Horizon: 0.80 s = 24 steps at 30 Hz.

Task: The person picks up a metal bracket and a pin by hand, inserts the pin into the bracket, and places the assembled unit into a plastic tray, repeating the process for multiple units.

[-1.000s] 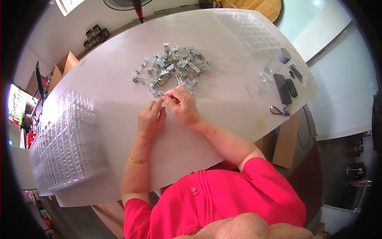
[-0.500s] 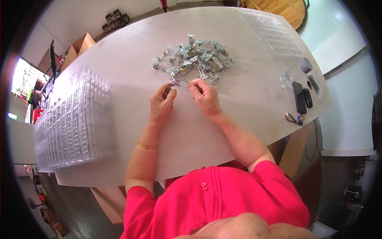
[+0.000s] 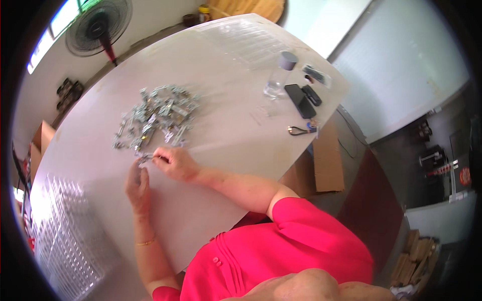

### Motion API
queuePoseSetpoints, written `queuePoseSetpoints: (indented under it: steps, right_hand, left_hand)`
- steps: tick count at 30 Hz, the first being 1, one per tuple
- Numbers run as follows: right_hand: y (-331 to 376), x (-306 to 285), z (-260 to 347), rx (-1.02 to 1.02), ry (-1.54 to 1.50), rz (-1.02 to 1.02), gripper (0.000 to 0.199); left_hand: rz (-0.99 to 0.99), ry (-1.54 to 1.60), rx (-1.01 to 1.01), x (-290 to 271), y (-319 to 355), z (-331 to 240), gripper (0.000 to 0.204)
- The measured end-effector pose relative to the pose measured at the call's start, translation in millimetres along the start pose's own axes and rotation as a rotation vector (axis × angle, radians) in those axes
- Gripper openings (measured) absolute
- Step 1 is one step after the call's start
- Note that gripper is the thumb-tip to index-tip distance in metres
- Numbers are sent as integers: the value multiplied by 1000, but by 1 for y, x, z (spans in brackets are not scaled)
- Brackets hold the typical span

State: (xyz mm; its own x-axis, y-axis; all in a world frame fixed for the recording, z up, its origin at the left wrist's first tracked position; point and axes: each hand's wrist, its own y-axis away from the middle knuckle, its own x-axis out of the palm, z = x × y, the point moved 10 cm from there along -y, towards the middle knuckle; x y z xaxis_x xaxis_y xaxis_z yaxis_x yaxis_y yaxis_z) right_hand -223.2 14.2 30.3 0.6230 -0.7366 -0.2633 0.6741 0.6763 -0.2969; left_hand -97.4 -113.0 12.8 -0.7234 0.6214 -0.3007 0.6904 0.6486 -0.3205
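Note:
A heap of small silvery metal brackets (image 3: 159,111), some with brass-coloured bits, lies on the pale table (image 3: 221,130). At its near edge my left hand (image 3: 138,189) is closed, gripping a small metal bracket (image 3: 144,158) between thumb and fingers. My right hand (image 3: 175,163) is beside it, thumb and forefinger pinched together at the bracket's right end. Whatever the right fingertips hold is too small and blurred to name.
Stacked clear plastic trays (image 3: 68,236) stand at the left, with more clear trays (image 3: 246,42) at the far side. On the right are a clear bottle with a grey lid (image 3: 287,61), a black phone (image 3: 299,100), a black case (image 3: 312,95) and keys on a strap (image 3: 303,131).
My view has swung to the right, so the table and heap appear farther left and turned. Both hands stay together at the heap's near edge, the right one now closer to the left.

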Motion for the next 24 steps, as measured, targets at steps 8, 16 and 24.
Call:
queuePoseSetpoints:
  steps: [8, 16, 24]
  right_hand:
    - [1, 4, -2, -122, 94, -61, 13]
    - [-14, 30, -28, -69, -57, 14, 14]
    - [-9, 58, -47, 361, -642, 424, 18]
  left_hand:
    - [43, -180, 69, 1, 0, -13, 31]
    - [32, -357, 248, -11, -1, 13, 35]
    - [-31, -343, 489, -24, -33, 85, 32]
